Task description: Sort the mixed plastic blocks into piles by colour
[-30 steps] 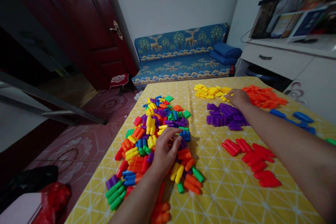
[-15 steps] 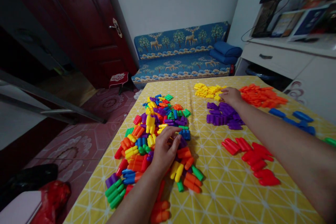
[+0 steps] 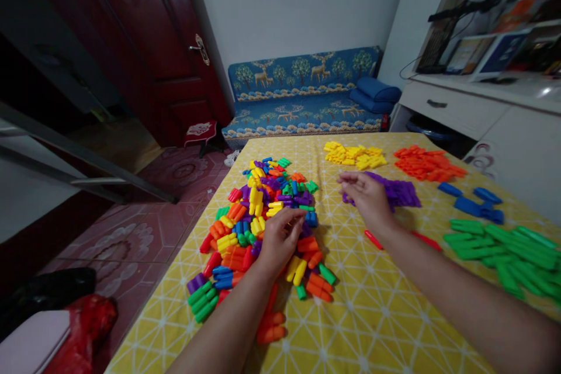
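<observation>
Mixed bullet-shaped plastic building blocks (image 3: 256,201) in several colours lie in a long heap on the yellow patterned tablecloth (image 3: 350,315). Over the heap's right side is my left hand (image 3: 280,239), its fingers loosely bent and the thumb apart, close to purple and blue blocks; no held block shows. My right hand (image 3: 368,196) hovers in front of the purple blocks (image 3: 401,191), partly covering them, with fingers stretched out and nothing visible in them. Red blocks (image 3: 374,239) peek out beside my right forearm, which hides most of that group.
Yellow blocks (image 3: 355,155) and orange blocks (image 3: 427,163) form piles at the table's far side. Blue blocks (image 3: 477,207) and green blocks (image 3: 504,254) lie at right. Beyond stand a blue sofa (image 3: 302,120), a white cabinet (image 3: 464,111) and a red door (image 3: 175,70).
My right hand has drawn back from the yellow pile toward me and left, now before the purple blocks. My left hand stays nearly in place. The view has turned slightly right.
</observation>
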Available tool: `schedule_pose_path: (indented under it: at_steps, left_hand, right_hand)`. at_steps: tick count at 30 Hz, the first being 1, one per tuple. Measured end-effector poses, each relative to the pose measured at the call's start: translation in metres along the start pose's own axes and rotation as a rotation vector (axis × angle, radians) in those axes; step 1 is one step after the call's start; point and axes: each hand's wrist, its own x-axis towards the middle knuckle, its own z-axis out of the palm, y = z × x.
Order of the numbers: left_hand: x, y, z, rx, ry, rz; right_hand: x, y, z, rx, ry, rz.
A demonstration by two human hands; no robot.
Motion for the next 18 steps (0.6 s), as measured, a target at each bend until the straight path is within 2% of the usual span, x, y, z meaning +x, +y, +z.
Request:
schedule_pose_path:
  at_steps: [3,5,9,11,13,15,17,18]
  left_hand:
    - [-0.002,0.002,-0.001,0.036,-0.01,0.062]
    - [-0.005,0.004,-0.001,0.069,-0.057,0.152]
    - [-0.013,0.019,0.001,0.234,-0.268,0.43]
    - [-0.012,0.034,-0.002,0.294,-0.31,0.516]
    - [-0.005,0.05,-0.011,0.291,-0.24,0.478]
    - [0.008,0.059,-0.027,0.319,-0.059,0.32]
    - [0.021,0.057,-0.046,0.511,0.105,0.098]
    - [0.026,0.051,-0.056,0.653,0.128,0.018]
  right_hand:
    - [-0.058,0.004,0.015,0.123,-0.032,0.088]
    - [-0.081,0.01,0.021,0.162,-0.017,0.138]
    - [-0.096,0.026,0.026,0.186,0.023,0.116]
    - [-0.097,0.031,0.028,0.154,0.004,0.08]
    - [-0.098,0.034,0.03,0.067,-0.021,0.049]
    - [-0.098,0.036,0.032,-0.009,-0.027,0.017]
    - [-0.099,0.036,0.033,-0.039,-0.026,-0.005]
    - [-0.099,0.035,0.033,-0.045,-0.031,-0.013]
